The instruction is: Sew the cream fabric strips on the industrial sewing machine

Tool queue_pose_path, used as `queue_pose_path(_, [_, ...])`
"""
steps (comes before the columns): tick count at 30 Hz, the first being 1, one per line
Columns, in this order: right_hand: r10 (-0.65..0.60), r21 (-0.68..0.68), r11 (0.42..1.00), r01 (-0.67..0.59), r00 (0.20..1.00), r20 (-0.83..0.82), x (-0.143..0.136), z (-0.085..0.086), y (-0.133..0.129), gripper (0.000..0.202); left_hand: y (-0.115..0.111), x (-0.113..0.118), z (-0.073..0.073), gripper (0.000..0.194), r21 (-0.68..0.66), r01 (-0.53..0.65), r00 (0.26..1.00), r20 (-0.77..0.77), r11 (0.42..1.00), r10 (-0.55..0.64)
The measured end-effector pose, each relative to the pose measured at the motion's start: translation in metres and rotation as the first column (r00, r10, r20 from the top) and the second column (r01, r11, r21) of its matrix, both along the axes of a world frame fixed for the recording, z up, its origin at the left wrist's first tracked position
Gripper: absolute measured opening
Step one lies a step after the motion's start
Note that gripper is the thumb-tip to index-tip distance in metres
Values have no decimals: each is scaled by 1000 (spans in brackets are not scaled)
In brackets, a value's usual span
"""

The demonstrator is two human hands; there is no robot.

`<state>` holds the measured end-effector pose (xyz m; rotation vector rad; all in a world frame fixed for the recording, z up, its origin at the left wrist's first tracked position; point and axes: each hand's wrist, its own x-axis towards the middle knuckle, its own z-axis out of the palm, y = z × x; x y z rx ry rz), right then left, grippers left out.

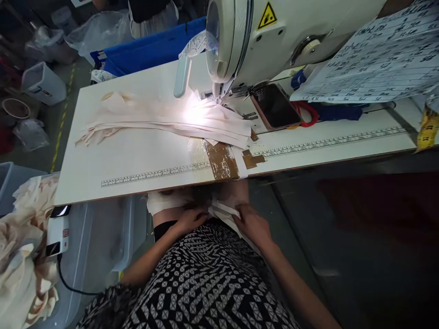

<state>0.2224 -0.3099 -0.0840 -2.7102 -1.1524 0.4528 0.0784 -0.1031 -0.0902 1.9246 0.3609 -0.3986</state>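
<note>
Below the table's front edge, my right hand (pixel 253 225) pinches a white fabric strip (pixel 224 209) over my lap. My left hand (pixel 192 220) rests on the lap beside pale cloth (pixel 171 201); its fingers are curled and partly in shadow, so what they hold, if anything, is hidden. On the white table (pixel 85 169) lies a long stack of cream fabric pieces (pixel 144 116), its right part under the lit needle area of the sewing machine (pixel 219 87). Neither hand touches the stack.
A phone (pixel 276 106) and red scissors handles (pixel 308 114) lie right of the needle. Papers (pixel 373 59) hang at the right. Left of the table, a plastic bin (pixel 103 233) stands near piled cloth (pixel 24 274) and a white device (pixel 57 234). Another person stands behind a blue cloth barrier (pixel 151 50).
</note>
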Motion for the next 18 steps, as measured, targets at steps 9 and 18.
queue_pose_path(9, [-67,35,997,69,995,-67,12,5,12,10,-29,28,-9,32,-409,-183,983,-92,894,159])
queue_pose_path(18, [18,581,813,-44,999,51,-11,78,32,21,-35,60,34,39,-763,-478,827,-223,435,517])
